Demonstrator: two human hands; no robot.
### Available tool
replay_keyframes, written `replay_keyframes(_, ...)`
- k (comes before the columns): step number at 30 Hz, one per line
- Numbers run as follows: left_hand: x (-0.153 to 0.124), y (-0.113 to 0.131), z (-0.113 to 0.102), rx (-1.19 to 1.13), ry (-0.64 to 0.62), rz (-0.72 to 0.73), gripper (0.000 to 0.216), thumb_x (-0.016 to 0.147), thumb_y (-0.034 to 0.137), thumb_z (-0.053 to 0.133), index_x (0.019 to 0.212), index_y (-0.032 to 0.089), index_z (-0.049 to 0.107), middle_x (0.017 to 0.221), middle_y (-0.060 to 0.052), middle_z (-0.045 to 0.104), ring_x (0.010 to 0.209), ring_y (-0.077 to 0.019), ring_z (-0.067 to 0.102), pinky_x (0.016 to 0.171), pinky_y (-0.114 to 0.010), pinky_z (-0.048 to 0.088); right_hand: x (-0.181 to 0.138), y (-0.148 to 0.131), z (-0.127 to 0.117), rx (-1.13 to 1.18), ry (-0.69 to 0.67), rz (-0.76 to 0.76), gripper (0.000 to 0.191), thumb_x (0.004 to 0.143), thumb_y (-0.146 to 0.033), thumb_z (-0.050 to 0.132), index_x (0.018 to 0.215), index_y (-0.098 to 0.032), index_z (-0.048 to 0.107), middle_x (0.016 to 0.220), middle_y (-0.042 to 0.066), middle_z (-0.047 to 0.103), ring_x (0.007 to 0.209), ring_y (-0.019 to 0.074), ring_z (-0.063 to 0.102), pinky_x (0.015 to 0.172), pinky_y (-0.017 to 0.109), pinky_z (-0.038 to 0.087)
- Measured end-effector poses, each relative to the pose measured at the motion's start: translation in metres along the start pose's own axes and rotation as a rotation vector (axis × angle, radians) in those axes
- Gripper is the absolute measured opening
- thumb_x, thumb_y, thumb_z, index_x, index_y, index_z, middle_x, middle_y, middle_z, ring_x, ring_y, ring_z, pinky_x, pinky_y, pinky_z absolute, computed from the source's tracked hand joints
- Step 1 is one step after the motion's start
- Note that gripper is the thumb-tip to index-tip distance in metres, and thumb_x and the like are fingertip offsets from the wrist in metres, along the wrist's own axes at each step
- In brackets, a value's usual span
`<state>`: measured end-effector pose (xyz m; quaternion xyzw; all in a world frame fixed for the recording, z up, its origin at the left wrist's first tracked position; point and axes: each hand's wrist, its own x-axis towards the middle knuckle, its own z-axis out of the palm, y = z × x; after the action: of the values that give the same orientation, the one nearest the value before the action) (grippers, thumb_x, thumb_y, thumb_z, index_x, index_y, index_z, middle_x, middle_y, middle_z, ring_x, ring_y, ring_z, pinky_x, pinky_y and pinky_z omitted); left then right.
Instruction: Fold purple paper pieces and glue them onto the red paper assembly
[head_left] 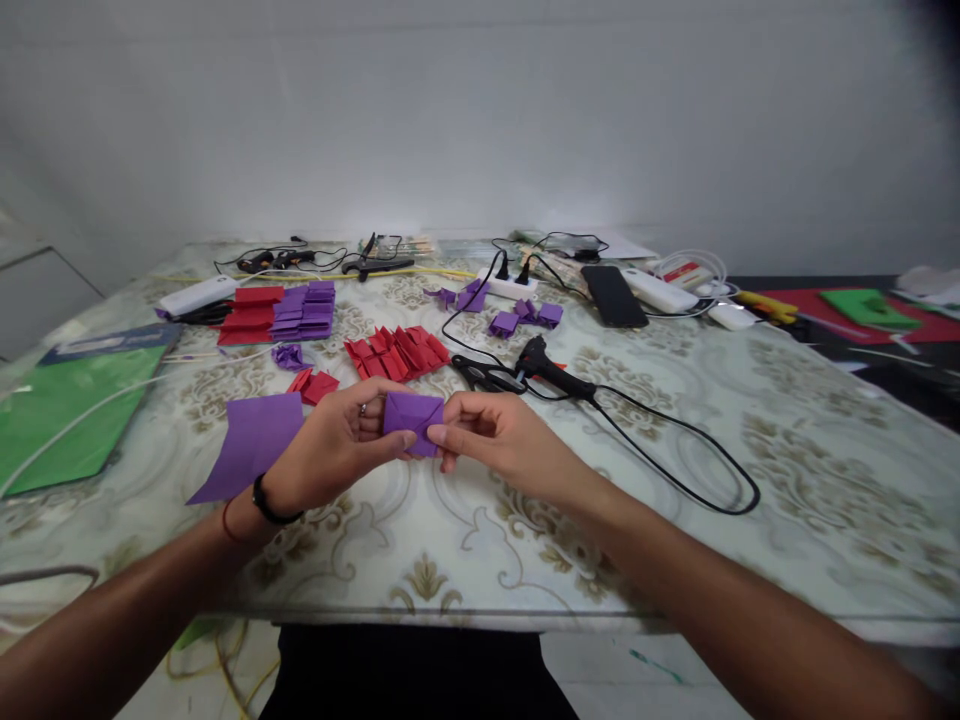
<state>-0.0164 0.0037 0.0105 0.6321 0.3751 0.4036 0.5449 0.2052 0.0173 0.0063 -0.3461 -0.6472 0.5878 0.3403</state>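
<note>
I have the folded purple paper [405, 405] pinched between both hands, so neither is nearer: my left hand [351, 432] grips its left side and my right hand [491, 432] grips its right. Both thumbs press on the face turned towards me, their tips close together but apart near the lower edge, while fingers support it from behind. The packet looks nearly square, so I cannot name a long axis with confidence; its upper edge runs roughly left to right, and slanting creases cross the face. It is held up in front of me over the patterned tablecloth [427, 580]. A flat purple sheet [251, 440] lies to the left, just beside my left hand and partly behind that wrist. Beyond the packet sits a cluster of red folded pieces [396, 354], and beyond my right hand lie the black scissors [480, 374] and the glue gun [559, 375].
</note>
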Motion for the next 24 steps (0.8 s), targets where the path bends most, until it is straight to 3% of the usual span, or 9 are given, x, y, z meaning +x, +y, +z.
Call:
replay_keyframes(8, -0.001, 0.0035, 0.0046, 0.079, -0.017, -0.045, 0.025, 0.087, 0.036, 0.082, 0.093, 0.014, 0.07, 0.085, -0.004, 0.08, 0.078, -0.0201, 0.08, 0.071, -0.029, 0.067, -0.0018, 0.0001, 0.0007, -0.068, -0.06, 0.018, 0.041, 0.083, -0.054, 0.082, 0.073, -0.02, 0.061, 0.062, -0.002, 0.066, 0.059, 0.0137, 0.059, 0.06, 0.026, 0.044)
replay_keyframes(15, -0.0015, 0.0022, 0.0036, -0.013, -0.059, -0.05, 0.036, 0.089, 0.027, 0.079, 0.12, 0.019, 0.062, 0.084, -0.003, 0.082, 0.073, -0.0213, 0.082, 0.064, -0.027, 0.068, -0.0032, -0.0017, 0.0001, -0.109, -0.039, -0.033, 0.043, 0.088, -0.057, 0.076, 0.071, -0.019, 0.064, 0.065, -0.001, 0.065, 0.061, 0.0136, 0.057, 0.061, 0.027, 0.043)
replay_keyframes(22, -0.0026, 0.0072, 0.0079, -0.004, -0.071, -0.034, 0.029, 0.09, 0.025, 0.078, 0.115, 0.016, 0.067, 0.084, -0.002, 0.081, 0.073, -0.0179, 0.081, 0.066, -0.025, 0.069, -0.0028, -0.0012, -0.0016, -0.114, -0.049, -0.073, 0.055, 0.096, -0.064, 0.062, 0.068, -0.017, 0.063, 0.065, 0.001, 0.065, 0.057, 0.0127, 0.057, 0.062, 0.028, 0.046)
replay_keyframes(24, -0.0026, 0.0074, 0.008, -0.013, -0.065, -0.03, 0.03, 0.089, 0.026, 0.079, 0.115, 0.016, 0.068, 0.085, -0.002, 0.081, 0.073, -0.0175, 0.081, 0.068, -0.025, 0.07, -0.0019, -0.0012, -0.0011, -0.111, -0.033, -0.083, 0.051, 0.095, -0.064, 0.064, 0.074, -0.017, 0.065, 0.067, 0.001, 0.066, 0.06, 0.0132, 0.06, 0.063, 0.028, 0.047)
